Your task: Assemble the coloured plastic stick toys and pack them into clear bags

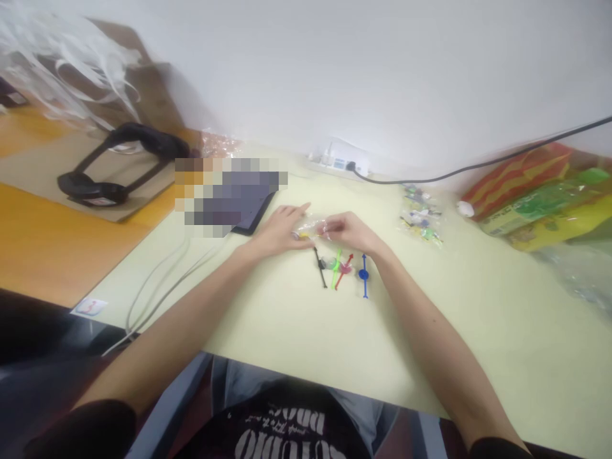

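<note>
Far left, white straps (90, 70), heaped and blurred, cut off by the frame edge; below them an orange table (33, 268) with a sheet of cardboard (29, 156). At the corner of the adjoining pale yellow table (268, 319), a white sticker (89, 307) with a red mark resembling a 3. On the cardboard, a black headset frame (129, 162), its small label illegible. Next, pale cables (165, 280) and a dark tablet (255, 213), largely masked by pixelation. Left hand (282, 228): palm down, fingers loosely spread beside a small clear bag (310, 227); whether it touches the bag cannot be told. Black shirt (287, 421), with large pale capitals, upside down, apparently STUDIO; smaller lines unreadable. The bag lies between the hands, above four arrow-ended spinners: black (322, 268), light green (339, 258), red (348, 261), blue (364, 274). Right hand (351, 231): fingers curled, fingertips pinching the bag, whose contents are indistinct. Behind, a white power strip (342, 167), labelling too blurred to read, with black cord (421, 181). Further right, a bagged pile of coloured pieces (421, 217); then red-and-yellow packaging (521, 172) with green print, lettering illegible, cut off at the edge.
</note>
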`<action>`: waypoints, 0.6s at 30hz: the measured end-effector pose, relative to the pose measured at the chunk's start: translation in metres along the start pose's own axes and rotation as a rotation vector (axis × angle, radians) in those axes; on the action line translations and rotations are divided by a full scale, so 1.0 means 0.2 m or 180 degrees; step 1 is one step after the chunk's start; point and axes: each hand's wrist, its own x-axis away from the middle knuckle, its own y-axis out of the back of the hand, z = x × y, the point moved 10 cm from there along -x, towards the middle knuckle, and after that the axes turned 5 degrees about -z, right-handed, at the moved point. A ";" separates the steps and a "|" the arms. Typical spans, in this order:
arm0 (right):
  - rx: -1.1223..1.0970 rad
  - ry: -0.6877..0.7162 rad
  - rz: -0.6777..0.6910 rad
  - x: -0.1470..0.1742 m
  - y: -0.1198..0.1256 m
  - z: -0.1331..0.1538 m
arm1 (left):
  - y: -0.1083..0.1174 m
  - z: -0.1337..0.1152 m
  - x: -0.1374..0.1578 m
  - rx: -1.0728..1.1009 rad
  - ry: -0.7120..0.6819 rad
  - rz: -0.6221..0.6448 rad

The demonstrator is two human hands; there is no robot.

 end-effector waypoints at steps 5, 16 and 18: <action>0.0241 0.0065 0.0301 0.02 -0.01 0.06 | 0.00 0.00 0.00 -0.0003 -0.0007 -0.0017; 0.2637 -0.0522 -0.0041 0.21 0.11 0.33 | 0.00 -0.01 0.00 -0.0015 0.0052 0.0030; 0.2599 -0.0459 0.0305 0.21 -0.02 0.31 | 0.00 -0.01 0.00 -0.0013 0.0068 0.0054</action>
